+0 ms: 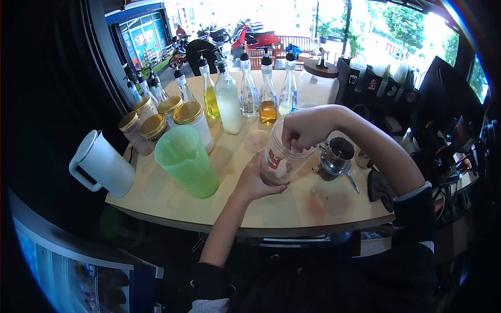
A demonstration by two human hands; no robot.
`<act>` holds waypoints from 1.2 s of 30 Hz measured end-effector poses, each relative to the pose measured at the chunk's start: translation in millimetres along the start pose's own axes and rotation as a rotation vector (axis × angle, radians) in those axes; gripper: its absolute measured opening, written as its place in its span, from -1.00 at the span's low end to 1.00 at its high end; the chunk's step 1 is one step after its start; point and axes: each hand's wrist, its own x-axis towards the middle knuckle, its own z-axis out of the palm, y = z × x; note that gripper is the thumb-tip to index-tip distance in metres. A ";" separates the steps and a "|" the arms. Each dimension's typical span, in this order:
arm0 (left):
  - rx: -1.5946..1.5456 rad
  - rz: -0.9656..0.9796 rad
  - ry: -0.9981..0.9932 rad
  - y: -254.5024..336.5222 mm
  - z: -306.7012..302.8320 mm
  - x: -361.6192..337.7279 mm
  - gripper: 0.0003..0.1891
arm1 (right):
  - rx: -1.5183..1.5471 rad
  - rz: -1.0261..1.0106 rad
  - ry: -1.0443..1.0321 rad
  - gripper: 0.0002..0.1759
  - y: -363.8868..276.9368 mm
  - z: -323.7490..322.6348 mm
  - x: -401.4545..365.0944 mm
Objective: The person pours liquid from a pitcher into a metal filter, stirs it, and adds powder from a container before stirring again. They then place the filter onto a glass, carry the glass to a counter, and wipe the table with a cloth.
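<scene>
My left hand (255, 180) is wrapped round the lower part of a clear plastic jar (292, 166) with a red and white label, tilted over the table. From above, my right hand (309, 130) reaches into the jar's mouth with its fingers curled. Whatever those fingers hold is hidden. Something whitish shows low inside the jar. Just right of it stands a metal drip coffee filter (335, 159) with a handle sticking out. A pale, see-through round piece (257, 141), perhaps a lid, lies behind my left hand.
A green pitcher (187, 163) and a white jug (102, 164) stand left on the wooden table (240, 214). Behind them are gold-lidded jars (189, 113), several pump bottles (228, 107) and a wooden-lidded glass jar (319, 86). A black cup rack (378, 81) is at right.
</scene>
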 end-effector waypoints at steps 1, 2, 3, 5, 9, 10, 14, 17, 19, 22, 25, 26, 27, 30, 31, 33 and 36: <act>-0.012 -0.015 -0.006 -1.1 0.4 -0.4 0.07 | -0.001 0.000 0.000 -0.74 1.3 -1.1 -1.1; -0.024 -0.030 -0.013 -0.8 0.1 -0.4 0.08 | 0.011 -0.013 0.017 -0.72 3.6 -3.3 -2.7; -0.023 -0.028 -0.012 -0.3 -0.1 -0.8 0.08 | 0.022 -0.025 0.034 -0.69 6.2 -5.1 -4.8; -0.007 -0.029 0.000 1.6 -1.0 -1.1 0.08 | 0.054 -0.054 0.061 -0.69 12.1 -7.5 -9.9; -0.031 -0.027 0.012 5.0 -1.3 -1.5 0.07 | 0.193 -0.092 0.150 -0.72 25.4 -10.1 -23.5; -0.026 -0.037 0.011 4.2 -1.2 -1.4 0.06 | 0.192 -0.090 0.155 -0.72 27.6 -10.5 -27.9; -0.006 -0.020 0.005 5.7 -2.1 -0.5 0.06 | 0.328 -0.071 0.192 -0.72 35.2 -9.1 -44.0; -0.068 -0.042 0.013 9.1 -0.4 -1.6 0.07 | 0.383 -0.077 0.247 -0.72 43.7 -4.7 -51.7; -0.066 -0.049 0.003 9.1 -1.2 -1.8 0.07 | 0.395 -0.077 0.287 -0.72 48.6 -2.2 -57.3; -0.088 -0.077 -0.007 10.0 0.4 -2.3 0.02 | 0.426 -0.083 0.374 -0.75 56.0 0.6 -66.0; -0.102 -0.096 -0.011 12.1 0.5 -1.3 -0.04 | 0.456 -0.075 0.440 -0.74 63.4 2.1 -76.4; -0.094 -0.101 -0.012 12.7 0.5 -0.8 -0.05 | 0.481 -0.072 0.476 -0.74 65.4 3.6 -80.9; -0.094 -0.096 -0.016 12.1 0.8 -0.7 -0.05 | 0.506 -0.069 0.512 -0.73 68.1 4.6 -85.3; -0.148 -0.149 -0.002 10.0 -0.4 -1.6 -0.04 | 0.493 -0.125 0.553 -0.73 89.4 9.1 -99.0; -0.100 -0.167 -0.004 11.0 -2.0 -1.7 -0.02 | 0.493 -0.119 0.553 -0.73 95.7 12.5 -105.2; -0.060 -0.183 -0.011 11.3 -3.4 -0.2 0.00 | 0.549 -0.155 0.621 -0.72 106.7 23.2 -120.0; -0.127 -0.246 -0.037 8.7 -2.5 0.0 0.02 | 0.543 -0.144 0.696 -0.73 137.3 50.2 -134.1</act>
